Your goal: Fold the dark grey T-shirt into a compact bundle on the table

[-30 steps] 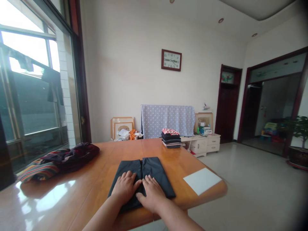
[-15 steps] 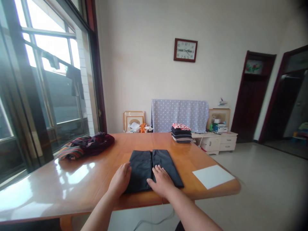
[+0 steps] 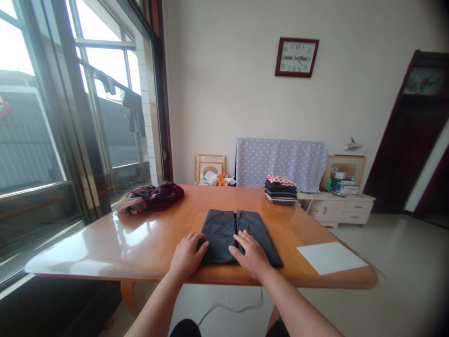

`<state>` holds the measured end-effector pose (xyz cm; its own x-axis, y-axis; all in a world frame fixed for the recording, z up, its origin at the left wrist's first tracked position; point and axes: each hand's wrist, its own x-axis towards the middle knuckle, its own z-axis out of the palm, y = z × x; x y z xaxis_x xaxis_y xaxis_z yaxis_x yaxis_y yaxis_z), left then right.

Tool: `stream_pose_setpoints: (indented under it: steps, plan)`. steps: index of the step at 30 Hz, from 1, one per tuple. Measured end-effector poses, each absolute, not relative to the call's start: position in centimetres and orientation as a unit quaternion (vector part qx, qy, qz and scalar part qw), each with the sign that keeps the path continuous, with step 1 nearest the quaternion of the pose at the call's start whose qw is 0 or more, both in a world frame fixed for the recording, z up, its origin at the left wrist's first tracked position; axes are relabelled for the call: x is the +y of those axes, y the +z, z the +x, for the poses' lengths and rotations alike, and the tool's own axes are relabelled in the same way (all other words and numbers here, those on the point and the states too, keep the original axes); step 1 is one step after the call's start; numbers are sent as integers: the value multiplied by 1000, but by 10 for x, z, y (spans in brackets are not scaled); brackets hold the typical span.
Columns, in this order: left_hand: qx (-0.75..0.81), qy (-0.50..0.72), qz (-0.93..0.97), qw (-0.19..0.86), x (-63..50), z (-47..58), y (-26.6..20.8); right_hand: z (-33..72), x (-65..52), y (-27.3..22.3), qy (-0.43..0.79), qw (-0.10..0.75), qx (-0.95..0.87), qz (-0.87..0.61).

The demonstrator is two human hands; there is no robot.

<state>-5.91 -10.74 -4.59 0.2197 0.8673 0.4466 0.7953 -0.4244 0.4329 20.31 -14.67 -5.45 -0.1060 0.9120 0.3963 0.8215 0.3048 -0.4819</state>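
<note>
A dark garment (image 3: 219, 234), folded with its two sides meeting at a middle gap, lies flat near the front edge of the wooden table (image 3: 199, 199). My left hand (image 3: 189, 252) rests at the garment's left edge, fingers extended and thumb apart, touching the cloth. On the right half, close to the middle gap, my right hand (image 3: 250, 252) lies with its fingers spread. Neither hand grips anything. What kind of garment it is I cannot tell.
A stack of folded clothes (image 3: 280, 191) stands at the far right of the table. Rumpled dark and striped clothing (image 3: 152, 197) lies at the far left. A white sheet (image 3: 331, 257) is near the right corner. Behind are a polka-dot cloth (image 3: 280, 161) and a low white cabinet (image 3: 351, 210).
The camera view has turned left, so things appear farther right. My left thumb now reaches over the garment's left edge. The garment stays in place, and my right hand remains on it.
</note>
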Motion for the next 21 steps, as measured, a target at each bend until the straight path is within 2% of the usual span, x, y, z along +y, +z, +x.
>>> stream_pose_setpoints:
  steps: [5,21]
  plan:
    - [547,263,795,8,-115,-54,-42,195,-154,-48,62,264,-772,-575]
    - [560,263,785,23,-127,-54,-36,194,-150,-61,52,239,-781,-574]
